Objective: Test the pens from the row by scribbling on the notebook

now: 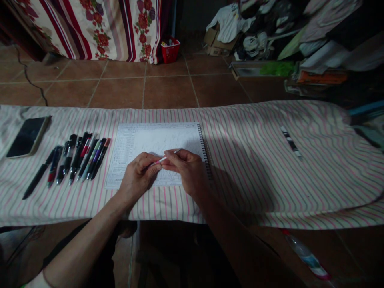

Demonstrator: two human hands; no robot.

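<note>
Room dim overall; light comes soft from the left, judging by the shadows. Brightest patch is the notebook page, pale but without hard glare. The left hand and right hand sit darker against it. A broad shadow falls rightward across the striped cloth. Floor tiles show a faint sheen. The heap of clothes sinks into murk at top right; lower corners nearly black. Wide lens bows the cloth's edges and bends tile lines near the frame edges. Fine detail turns soft and grainy in the dark areas.
</note>
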